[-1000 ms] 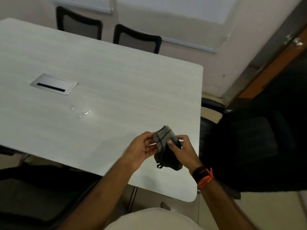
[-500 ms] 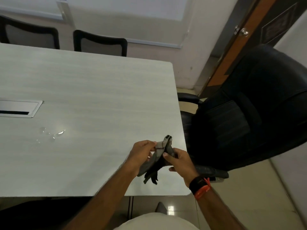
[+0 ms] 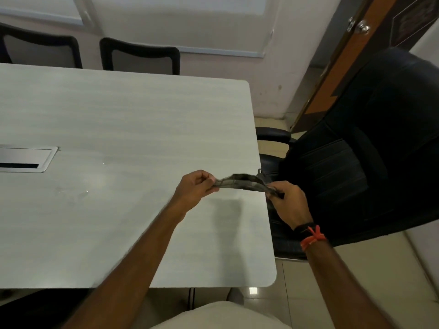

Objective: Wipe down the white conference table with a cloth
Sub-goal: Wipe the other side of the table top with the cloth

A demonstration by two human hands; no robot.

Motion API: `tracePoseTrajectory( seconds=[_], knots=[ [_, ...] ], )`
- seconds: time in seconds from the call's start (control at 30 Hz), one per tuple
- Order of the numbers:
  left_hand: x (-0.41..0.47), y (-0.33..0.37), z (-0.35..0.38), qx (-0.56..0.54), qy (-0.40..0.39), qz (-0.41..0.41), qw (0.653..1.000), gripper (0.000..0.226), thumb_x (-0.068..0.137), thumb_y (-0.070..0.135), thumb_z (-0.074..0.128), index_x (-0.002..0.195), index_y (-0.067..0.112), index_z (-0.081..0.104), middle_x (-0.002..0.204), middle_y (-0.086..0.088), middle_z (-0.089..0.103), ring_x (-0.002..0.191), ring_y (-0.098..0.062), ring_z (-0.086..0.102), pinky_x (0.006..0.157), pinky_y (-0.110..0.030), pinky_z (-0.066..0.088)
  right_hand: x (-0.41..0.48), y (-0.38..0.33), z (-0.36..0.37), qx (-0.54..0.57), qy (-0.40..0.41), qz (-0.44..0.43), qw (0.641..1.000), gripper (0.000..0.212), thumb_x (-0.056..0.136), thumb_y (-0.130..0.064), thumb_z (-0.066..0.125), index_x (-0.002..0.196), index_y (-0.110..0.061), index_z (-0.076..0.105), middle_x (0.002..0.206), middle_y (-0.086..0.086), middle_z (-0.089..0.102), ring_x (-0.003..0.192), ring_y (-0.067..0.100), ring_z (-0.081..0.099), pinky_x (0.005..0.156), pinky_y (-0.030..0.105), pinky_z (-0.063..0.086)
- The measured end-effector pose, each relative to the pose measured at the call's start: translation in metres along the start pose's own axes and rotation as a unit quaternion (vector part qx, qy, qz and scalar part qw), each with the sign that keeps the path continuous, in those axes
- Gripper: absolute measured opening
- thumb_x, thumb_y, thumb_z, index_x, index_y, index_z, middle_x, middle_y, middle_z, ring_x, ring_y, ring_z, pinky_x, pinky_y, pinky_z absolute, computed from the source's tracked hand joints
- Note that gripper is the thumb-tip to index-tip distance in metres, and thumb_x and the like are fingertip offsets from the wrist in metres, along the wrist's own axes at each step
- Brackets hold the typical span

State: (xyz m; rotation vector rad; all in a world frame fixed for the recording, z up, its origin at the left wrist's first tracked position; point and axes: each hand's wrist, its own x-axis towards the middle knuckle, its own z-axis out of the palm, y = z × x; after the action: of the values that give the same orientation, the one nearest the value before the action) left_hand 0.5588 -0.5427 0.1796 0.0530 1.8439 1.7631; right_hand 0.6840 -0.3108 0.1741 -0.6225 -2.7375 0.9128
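Note:
A dark grey cloth is stretched out in the air above the right edge of the white conference table. My left hand pinches its left end over the tabletop. My right hand grips its right end just past the table's edge, in front of the black chair. The cloth casts a faint shadow on the table below. A small wet smear shows on the tabletop to the left.
A metal cable hatch is set into the table at the left edge of view. A large black office chair stands close against the table's right side. Two black chairs stand behind the far edge. A wooden door is at top right.
My hands have pulled apart and spread the bunched cloth out flat between them. My view has shifted right, toward the table's right edge and the black chair.

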Motion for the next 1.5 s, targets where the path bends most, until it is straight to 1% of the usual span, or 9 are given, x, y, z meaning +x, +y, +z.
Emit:
tracePoseTrajectory(
  seconds=[0.13,0.33,0.43,0.53,0.63,0.8,0.93,1.17,1.5],
  knots=[
    [-0.004,-0.068,-0.008,0.099,-0.045,-0.058,0.992,0.007,0.095,0.007,0.064,0.096,0.002,0.069,0.104,-0.018,0.073,0.101,-0.029,0.073,0.087,-0.026,0.058,-0.017,0.040,0.030,-0.103,-0.106,-0.028,0.989,0.023,0.088,-0.001,0.068,0.100,-0.016,0.081,0.098,0.004,0.077,0.089,0.022,0.069,0.090,0.030,0.053],
    [-0.017,-0.158,-0.007,0.341,-0.104,-0.138,0.924,0.012,0.098,0.027,0.062,0.101,0.019,0.069,0.106,-0.001,0.070,0.099,-0.019,0.066,0.095,-0.040,0.055,-0.051,0.103,0.100,-0.226,-0.333,0.091,0.911,0.022,0.084,-0.017,0.062,0.095,-0.033,0.073,0.103,-0.003,0.068,0.102,0.023,0.062,0.091,0.040,0.056],
    [-0.021,-0.161,-0.009,0.350,-0.070,-0.124,0.926,0.009,0.100,0.029,0.057,0.099,0.028,0.066,0.105,0.006,0.068,0.097,-0.012,0.064,0.091,-0.032,0.055,-0.047,0.069,0.096,-0.160,-0.271,0.095,0.944,0.018,0.091,-0.021,0.059,0.074,-0.026,0.063,0.083,-0.004,0.067,0.081,0.017,0.062,0.075,0.031,0.054],
    [-0.019,-0.159,-0.013,0.383,-0.034,-0.100,0.918,0.010,0.101,0.031,0.055,0.104,0.028,0.064,0.108,0.007,0.067,0.098,-0.009,0.061,0.084,-0.021,0.046,-0.033,0.045,0.115,-0.106,-0.164,0.068,0.978,0.017,0.101,-0.027,0.051,0.109,-0.021,0.065,0.110,0.002,0.065,0.105,0.022,0.059,0.082,0.029,0.046],
    [-0.021,-0.163,-0.015,0.407,-0.012,-0.077,0.910,0.022,0.101,0.030,0.055,0.120,0.023,0.063,0.123,0.007,0.064,0.115,-0.011,0.057,0.093,-0.020,0.038,-0.025,0.044,0.158,-0.151,-0.207,0.090,0.962,0.064,0.103,-0.051,0.039,0.158,-0.020,0.027,0.165,0.011,0.022,0.151,0.035,0.020,0.118,0.054,0.026],
    [-0.023,-0.181,-0.017,0.458,0.038,-0.053,0.887,0.044,0.100,0.030,0.056,0.143,0.021,0.048,0.153,0.000,0.043,0.145,-0.020,0.035,0.115,-0.026,0.026,-0.024,0.068,0.210,-0.196,-0.236,0.114,0.945,0.088,0.092,-0.077,0.019,0.159,-0.031,-0.014,0.167,0.011,-0.019,0.151,0.044,-0.018,0.109,0.081,-0.004],
    [-0.017,-0.193,-0.024,0.499,0.062,-0.057,0.863,0.056,0.102,0.036,0.050,0.153,0.022,0.032,0.166,-0.001,0.021,0.155,-0.021,0.011,0.123,-0.036,0.016,0.008,0.072,0.225,-0.213,-0.210,0.087,0.950,0.087,0.088,-0.083,0.010,0.159,-0.037,-0.009,0.168,0.014,-0.014,0.151,0.048,-0.015,0.106,0.082,-0.008],
    [0.015,-0.208,-0.067,0.542,0.097,0.005,0.835,0.070,0.100,0.056,0.026,0.158,0.017,0.020,0.167,-0.004,0.013,0.155,-0.021,0.005,0.124,-0.039,0.010,-0.004,0.064,0.236,-0.241,-0.219,-0.081,0.942,0.079,0.090,-0.081,0.016,0.158,-0.046,-0.003,0.169,-0.003,-0.011,0.155,0.035,-0.012,0.106,0.082,-0.010],
    [0.048,-0.234,-0.130,0.544,0.110,0.029,0.831,0.075,0.101,0.055,0.024,0.160,0.012,0.008,0.168,-0.004,0.007,0.156,-0.017,0.001,0.125,-0.042,0.014,0.089,0.051,0.263,-0.246,-0.108,0.084,0.959,0.070,0.097,-0.069,0.025,0.159,-0.042,0.012,0.170,0.005,0.005,0.153,0.046,0.002,0.113,0.077,0.007]
  ],
)
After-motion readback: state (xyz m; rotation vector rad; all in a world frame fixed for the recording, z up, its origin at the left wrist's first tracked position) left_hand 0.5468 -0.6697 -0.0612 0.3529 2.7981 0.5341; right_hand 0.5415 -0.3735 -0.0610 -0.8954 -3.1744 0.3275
